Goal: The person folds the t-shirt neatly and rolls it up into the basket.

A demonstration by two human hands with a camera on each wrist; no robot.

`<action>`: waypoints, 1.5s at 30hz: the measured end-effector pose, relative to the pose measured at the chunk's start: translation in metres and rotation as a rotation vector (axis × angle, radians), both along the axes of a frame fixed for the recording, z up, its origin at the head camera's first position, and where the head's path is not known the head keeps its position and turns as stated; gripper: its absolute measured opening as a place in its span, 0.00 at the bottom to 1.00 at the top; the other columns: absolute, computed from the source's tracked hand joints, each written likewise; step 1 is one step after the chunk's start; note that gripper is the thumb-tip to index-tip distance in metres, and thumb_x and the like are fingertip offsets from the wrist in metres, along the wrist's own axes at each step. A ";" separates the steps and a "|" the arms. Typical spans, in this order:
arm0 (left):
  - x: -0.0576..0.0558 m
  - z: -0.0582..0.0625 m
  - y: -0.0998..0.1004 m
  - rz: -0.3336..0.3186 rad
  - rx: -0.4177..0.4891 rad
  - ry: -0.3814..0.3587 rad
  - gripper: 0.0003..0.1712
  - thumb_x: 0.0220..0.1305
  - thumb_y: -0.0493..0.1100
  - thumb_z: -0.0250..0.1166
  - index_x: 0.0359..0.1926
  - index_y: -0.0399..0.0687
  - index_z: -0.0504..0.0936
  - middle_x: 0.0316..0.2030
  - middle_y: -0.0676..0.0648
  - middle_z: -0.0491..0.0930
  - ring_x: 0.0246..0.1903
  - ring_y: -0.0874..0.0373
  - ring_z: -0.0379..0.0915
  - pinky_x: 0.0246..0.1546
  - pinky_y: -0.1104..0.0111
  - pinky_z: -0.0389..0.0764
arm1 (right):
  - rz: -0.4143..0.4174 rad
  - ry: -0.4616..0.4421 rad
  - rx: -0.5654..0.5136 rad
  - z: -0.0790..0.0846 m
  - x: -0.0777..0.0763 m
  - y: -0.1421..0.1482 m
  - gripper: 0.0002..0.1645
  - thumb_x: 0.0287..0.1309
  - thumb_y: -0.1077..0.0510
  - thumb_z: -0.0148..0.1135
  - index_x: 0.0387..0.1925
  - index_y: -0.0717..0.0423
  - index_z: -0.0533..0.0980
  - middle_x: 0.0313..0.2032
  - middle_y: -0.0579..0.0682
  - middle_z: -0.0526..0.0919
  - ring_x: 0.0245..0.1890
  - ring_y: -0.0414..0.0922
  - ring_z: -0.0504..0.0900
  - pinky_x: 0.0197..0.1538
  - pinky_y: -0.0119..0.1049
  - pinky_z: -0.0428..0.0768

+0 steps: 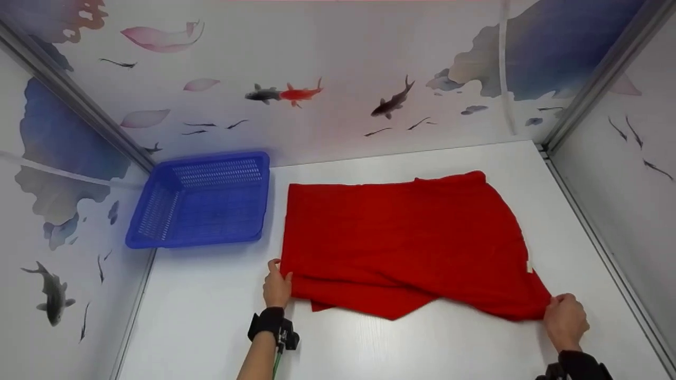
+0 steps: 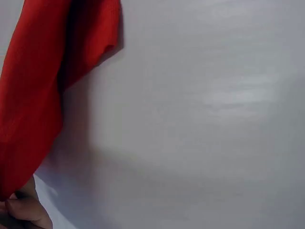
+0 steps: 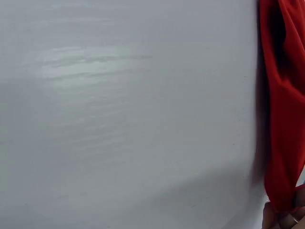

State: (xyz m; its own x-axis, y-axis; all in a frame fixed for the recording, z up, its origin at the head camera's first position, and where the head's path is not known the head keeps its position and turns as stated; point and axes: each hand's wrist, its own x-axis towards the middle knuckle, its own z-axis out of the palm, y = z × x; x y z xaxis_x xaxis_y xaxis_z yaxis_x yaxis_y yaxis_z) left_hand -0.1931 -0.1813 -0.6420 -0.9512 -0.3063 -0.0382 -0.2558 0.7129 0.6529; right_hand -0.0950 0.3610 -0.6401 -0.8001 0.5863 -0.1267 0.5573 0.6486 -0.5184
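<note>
A red garment [image 1: 391, 232], with a small white label [image 1: 529, 266] at its right edge, lies spread on the white table. Its near side is folded and uneven, and one flap points toward me. At the near left corner my left hand [image 1: 277, 287] pinches the fabric between thumb and fingers. My right hand [image 1: 566, 319] grips the near right corner. In the left wrist view the red cloth [image 2: 31, 100] hangs in a fold above the fingertips [image 2: 28, 210]. The right wrist view shows the cloth [image 3: 286, 138] bunched at the right fingers [image 3: 271, 217].
A blue plastic basket [image 1: 198, 245] with perforated sides stands at the back left, apart from the garment, with nothing visible inside. Painted walls with metal corner rails [image 1: 607, 258] enclose the table [image 1: 211, 316] at the back, left and right.
</note>
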 end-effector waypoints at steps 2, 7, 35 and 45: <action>0.004 -0.003 -0.002 0.000 0.016 -0.007 0.25 0.57 0.39 0.62 0.53 0.37 0.62 0.25 0.35 0.77 0.22 0.44 0.74 0.20 0.56 0.72 | 0.014 0.014 0.034 0.000 -0.003 -0.003 0.15 0.61 0.64 0.40 0.39 0.76 0.66 0.39 0.75 0.67 0.42 0.71 0.64 0.40 0.61 0.61; 0.011 -0.011 0.004 -0.011 -0.104 0.119 0.25 0.54 0.43 0.65 0.49 0.35 0.68 0.34 0.38 0.76 0.34 0.44 0.72 0.31 0.55 0.71 | 0.185 0.312 0.185 -0.003 -0.021 -0.025 0.10 0.55 0.66 0.51 0.38 0.72 0.70 0.43 0.71 0.68 0.45 0.67 0.64 0.44 0.64 0.57; -0.082 -0.005 0.054 -0.466 -0.291 -0.092 0.32 0.63 0.53 0.53 0.65 0.46 0.60 0.66 0.34 0.47 0.64 0.32 0.37 0.55 0.35 0.44 | 0.750 -0.211 -0.111 0.001 -0.201 -0.069 0.52 0.54 0.35 0.52 0.67 0.62 0.46 0.64 0.75 0.30 0.61 0.74 0.28 0.51 0.73 0.32; -0.111 0.000 0.042 -0.516 -0.088 -0.067 0.29 0.65 0.50 0.52 0.64 0.43 0.62 0.65 0.34 0.51 0.65 0.35 0.39 0.57 0.37 0.43 | 0.712 -0.157 -0.087 -0.004 -0.220 -0.057 0.47 0.57 0.35 0.48 0.67 0.60 0.48 0.64 0.75 0.34 0.62 0.72 0.32 0.52 0.72 0.31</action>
